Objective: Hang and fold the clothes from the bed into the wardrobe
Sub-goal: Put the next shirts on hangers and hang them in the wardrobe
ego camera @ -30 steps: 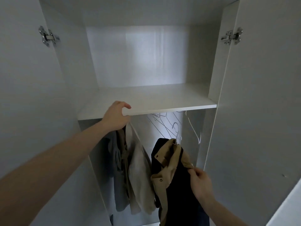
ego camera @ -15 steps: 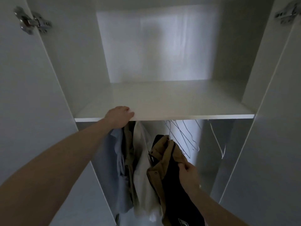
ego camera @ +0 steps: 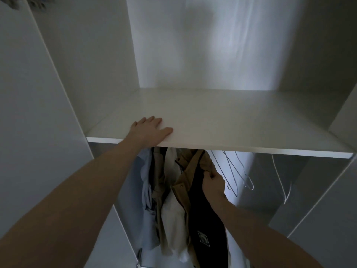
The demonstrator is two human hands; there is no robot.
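I face the open white wardrobe. My left hand [ego camera: 149,130] lies flat with straight fingers on the front of the wardrobe shelf [ego camera: 222,120]. Below the shelf, my right hand [ego camera: 212,182] pinches the tan collar of a dark navy and tan jacket [ego camera: 204,219] that hangs under the shelf. To its left hang a white garment [ego camera: 173,213], a beige garment [ego camera: 159,182] and a light blue shirt [ego camera: 146,182]. The rail is hidden by the shelf.
Several bare wire hangers [ego camera: 237,171] dangle right of the jacket, one more [ego camera: 280,180] farther right. The open doors stand at left [ego camera: 29,132] and right [ego camera: 328,219]. The upper compartment holds nothing visible.
The view has moved closer and up toward the shelf. My left hand went from curled at the shelf edge to flat on top. My right hand raised the jacket under the shelf.
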